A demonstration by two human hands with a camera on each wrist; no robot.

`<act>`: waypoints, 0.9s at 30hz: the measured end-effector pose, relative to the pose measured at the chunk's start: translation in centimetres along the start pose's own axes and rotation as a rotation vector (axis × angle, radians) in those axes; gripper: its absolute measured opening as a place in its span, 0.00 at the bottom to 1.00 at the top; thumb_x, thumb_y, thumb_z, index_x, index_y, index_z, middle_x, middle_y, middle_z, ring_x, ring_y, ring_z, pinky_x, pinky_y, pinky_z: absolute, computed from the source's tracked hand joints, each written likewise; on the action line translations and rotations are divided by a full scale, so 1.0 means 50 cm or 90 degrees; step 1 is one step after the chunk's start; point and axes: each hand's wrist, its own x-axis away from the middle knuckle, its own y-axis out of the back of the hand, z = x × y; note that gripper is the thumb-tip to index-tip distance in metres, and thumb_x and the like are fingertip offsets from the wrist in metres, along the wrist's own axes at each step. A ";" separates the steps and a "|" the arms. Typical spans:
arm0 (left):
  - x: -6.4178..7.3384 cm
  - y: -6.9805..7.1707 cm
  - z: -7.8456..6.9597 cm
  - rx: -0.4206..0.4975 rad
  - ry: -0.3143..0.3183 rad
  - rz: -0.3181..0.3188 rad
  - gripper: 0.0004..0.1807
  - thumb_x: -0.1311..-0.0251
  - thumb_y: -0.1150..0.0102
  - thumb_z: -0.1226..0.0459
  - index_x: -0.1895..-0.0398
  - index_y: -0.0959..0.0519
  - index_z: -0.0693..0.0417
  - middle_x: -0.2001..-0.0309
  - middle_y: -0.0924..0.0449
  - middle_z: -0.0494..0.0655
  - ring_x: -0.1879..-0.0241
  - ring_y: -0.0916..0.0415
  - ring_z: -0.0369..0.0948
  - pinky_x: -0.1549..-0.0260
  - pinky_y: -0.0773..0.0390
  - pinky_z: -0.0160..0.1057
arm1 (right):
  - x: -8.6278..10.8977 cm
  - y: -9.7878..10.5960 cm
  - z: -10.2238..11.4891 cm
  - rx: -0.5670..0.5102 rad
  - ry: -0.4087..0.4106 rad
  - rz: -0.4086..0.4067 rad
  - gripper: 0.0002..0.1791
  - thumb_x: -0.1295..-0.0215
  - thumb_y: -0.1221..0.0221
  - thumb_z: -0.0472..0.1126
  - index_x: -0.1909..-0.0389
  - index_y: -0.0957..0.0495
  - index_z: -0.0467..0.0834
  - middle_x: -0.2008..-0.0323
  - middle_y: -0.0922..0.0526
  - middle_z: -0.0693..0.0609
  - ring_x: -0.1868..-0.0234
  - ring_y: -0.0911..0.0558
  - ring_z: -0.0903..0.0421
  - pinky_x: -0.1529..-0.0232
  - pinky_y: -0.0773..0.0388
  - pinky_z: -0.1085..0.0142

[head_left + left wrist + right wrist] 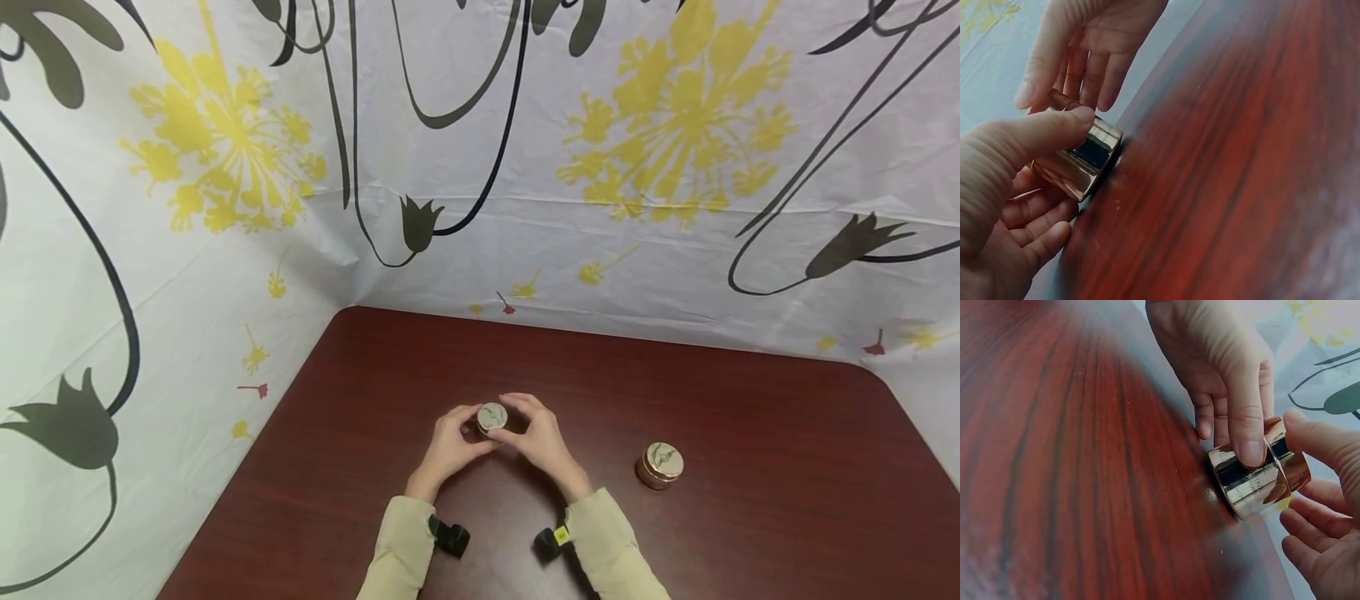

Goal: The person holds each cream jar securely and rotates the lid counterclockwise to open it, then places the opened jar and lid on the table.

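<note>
Gold jar [1250, 492], contents hidden, is held in the left hand [447, 444], right hand [543, 437] pinching its lid [1293, 467].

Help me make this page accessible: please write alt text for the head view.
A person's left hand and right hand hold a small, round, gold-coloured container between them at a dark reddish table. A similar container stands on the table to the right, and a white, flower-patterned backdrop rises behind.

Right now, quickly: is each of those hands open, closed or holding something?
Left hand: closed, holding the gold jar by its body.
Right hand: closed, holding the jar's lid.
</note>
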 end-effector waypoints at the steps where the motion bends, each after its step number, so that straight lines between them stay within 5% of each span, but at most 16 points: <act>1: 0.000 -0.001 0.000 -0.003 -0.002 -0.002 0.27 0.57 0.26 0.64 0.50 0.22 0.61 0.59 0.21 0.51 0.63 0.24 0.43 0.67 0.21 0.36 | -0.001 0.000 0.000 0.004 0.006 -0.001 0.30 0.55 0.27 0.38 0.50 0.23 0.32 0.50 0.23 0.40 0.48 0.24 0.45 0.49 0.26 0.50; 19: 0.000 0.000 -0.004 0.004 -0.013 -0.022 0.24 0.57 0.26 0.64 0.55 0.19 0.63 0.63 0.19 0.51 0.65 0.23 0.44 0.68 0.20 0.35 | -0.001 0.001 -0.008 0.001 0.023 0.023 0.25 0.55 0.27 0.40 0.55 0.20 0.35 0.50 0.22 0.39 0.49 0.23 0.47 0.51 0.25 0.50; 27: -0.002 0.007 -0.030 0.104 0.033 -0.008 0.25 0.55 0.27 0.65 0.50 0.21 0.59 0.55 0.19 0.53 0.57 0.21 0.46 0.58 0.20 0.39 | -0.003 0.019 0.014 -0.049 0.016 -0.005 0.23 0.55 0.27 0.39 0.55 0.19 0.40 0.50 0.21 0.43 0.48 0.23 0.51 0.47 0.26 0.54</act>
